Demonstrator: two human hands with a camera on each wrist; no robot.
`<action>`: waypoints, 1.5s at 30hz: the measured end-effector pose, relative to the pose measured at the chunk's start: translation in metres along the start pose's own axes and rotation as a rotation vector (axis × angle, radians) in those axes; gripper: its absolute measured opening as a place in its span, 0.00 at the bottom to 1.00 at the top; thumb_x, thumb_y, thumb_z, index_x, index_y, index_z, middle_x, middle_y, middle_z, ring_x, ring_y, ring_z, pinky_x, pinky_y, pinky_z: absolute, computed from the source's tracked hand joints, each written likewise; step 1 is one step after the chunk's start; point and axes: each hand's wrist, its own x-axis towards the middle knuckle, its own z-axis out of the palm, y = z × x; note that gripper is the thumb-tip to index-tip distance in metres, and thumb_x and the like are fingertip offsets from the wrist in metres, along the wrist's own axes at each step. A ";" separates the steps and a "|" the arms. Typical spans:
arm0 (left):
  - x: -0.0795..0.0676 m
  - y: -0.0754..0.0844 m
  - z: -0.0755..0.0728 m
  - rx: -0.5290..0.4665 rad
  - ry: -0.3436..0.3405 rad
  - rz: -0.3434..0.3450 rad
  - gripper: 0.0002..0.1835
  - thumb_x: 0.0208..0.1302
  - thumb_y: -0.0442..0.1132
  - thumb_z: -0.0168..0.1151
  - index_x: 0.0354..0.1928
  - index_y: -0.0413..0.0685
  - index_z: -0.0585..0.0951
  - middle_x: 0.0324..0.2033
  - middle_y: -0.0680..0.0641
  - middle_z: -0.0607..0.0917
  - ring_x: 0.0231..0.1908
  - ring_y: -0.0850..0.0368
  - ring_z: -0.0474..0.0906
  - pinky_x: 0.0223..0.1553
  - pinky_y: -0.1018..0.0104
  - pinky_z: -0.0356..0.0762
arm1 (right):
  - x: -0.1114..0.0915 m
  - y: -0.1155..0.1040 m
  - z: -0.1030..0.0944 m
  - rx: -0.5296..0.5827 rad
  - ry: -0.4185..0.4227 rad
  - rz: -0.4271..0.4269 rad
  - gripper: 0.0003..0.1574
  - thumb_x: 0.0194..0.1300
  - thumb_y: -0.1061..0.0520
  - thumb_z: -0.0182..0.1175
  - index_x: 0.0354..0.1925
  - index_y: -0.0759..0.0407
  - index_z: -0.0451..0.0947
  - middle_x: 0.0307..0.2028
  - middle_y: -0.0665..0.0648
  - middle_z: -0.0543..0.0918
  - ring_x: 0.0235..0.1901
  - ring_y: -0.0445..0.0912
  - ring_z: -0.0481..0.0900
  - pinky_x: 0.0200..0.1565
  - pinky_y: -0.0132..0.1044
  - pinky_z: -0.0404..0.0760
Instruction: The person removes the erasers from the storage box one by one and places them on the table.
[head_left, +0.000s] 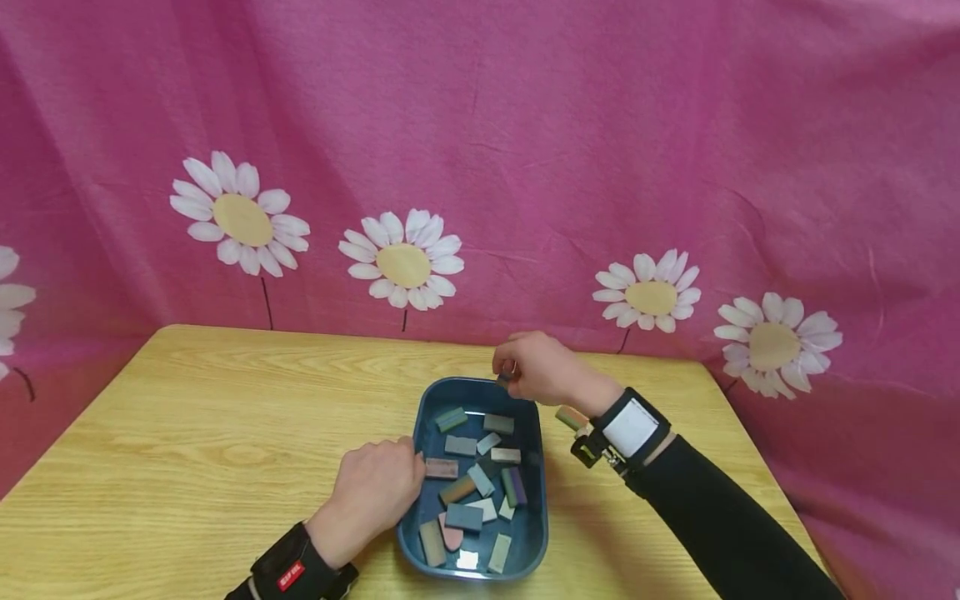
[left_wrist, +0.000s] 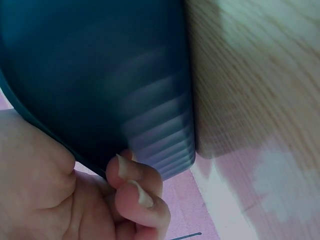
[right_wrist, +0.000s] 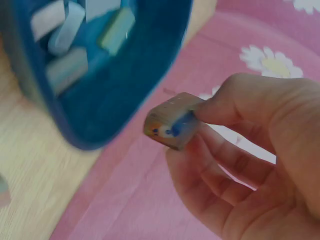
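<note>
1. A magenta fabric backdrop printed with white daisies (head_left: 525, 125) hangs behind the scene.
2. A pale wood-grain table (head_left: 225, 417) bears the work, well lit across its top.
3. A deep-blue, round-cornered plastic bin (head_left: 534, 533) stands upright on the table; it looks light and fairly stiff, its smooth wall perhaps slick, so the rim seems the best hold.
4. The person's left hand (head_left: 378, 483) grips that rim on the near left side, fingers curled over it.
5. The right hand (head_left: 543, 367) is at the bin's far right corner, thumb and fingers narrowed in a pinch.
6. Small rectangular blocks in muted greys, greens and browns (head_left: 464, 518) lie scattered inside the bin, some overlapping; an orange-and-green block (head_left: 572, 417) lies outside, partly behind the right wrist.
7. A small brown-grey block with a multicoloured end (right_wrist: 172, 120) is in the right hand's pinch, near the far rim. It appears light and firm, probably not fragile; opposite long sides should offer a secure hold.
</note>
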 end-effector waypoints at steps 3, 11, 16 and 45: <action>0.000 0.000 0.000 0.002 0.015 0.003 0.17 0.69 0.46 0.52 0.25 0.45 0.75 0.14 0.51 0.69 0.15 0.56 0.66 0.16 0.63 0.63 | -0.005 0.015 -0.003 0.009 0.043 0.046 0.11 0.50 0.65 0.67 0.36 0.58 0.83 0.33 0.55 0.83 0.32 0.45 0.81 0.38 0.42 0.83; 0.001 0.001 -0.001 -0.001 -0.005 -0.007 0.17 0.69 0.47 0.52 0.26 0.43 0.76 0.14 0.51 0.69 0.16 0.56 0.66 0.16 0.63 0.62 | -0.020 0.063 0.013 0.033 0.089 0.204 0.10 0.50 0.64 0.65 0.35 0.60 0.82 0.30 0.55 0.82 0.30 0.44 0.77 0.35 0.44 0.79; 0.000 0.002 -0.001 0.001 -0.015 -0.006 0.17 0.69 0.46 0.52 0.27 0.43 0.76 0.15 0.50 0.69 0.16 0.56 0.66 0.17 0.63 0.62 | -0.031 0.082 0.030 0.034 0.037 0.302 0.12 0.50 0.64 0.67 0.37 0.62 0.83 0.30 0.55 0.83 0.32 0.46 0.77 0.39 0.46 0.81; 0.002 0.000 -0.002 0.046 -0.010 -0.019 0.17 0.69 0.47 0.52 0.27 0.43 0.77 0.15 0.50 0.70 0.16 0.56 0.67 0.17 0.63 0.63 | -0.032 0.073 0.030 -0.044 -0.057 0.424 0.20 0.57 0.56 0.66 0.49 0.60 0.81 0.42 0.62 0.84 0.37 0.50 0.79 0.44 0.48 0.81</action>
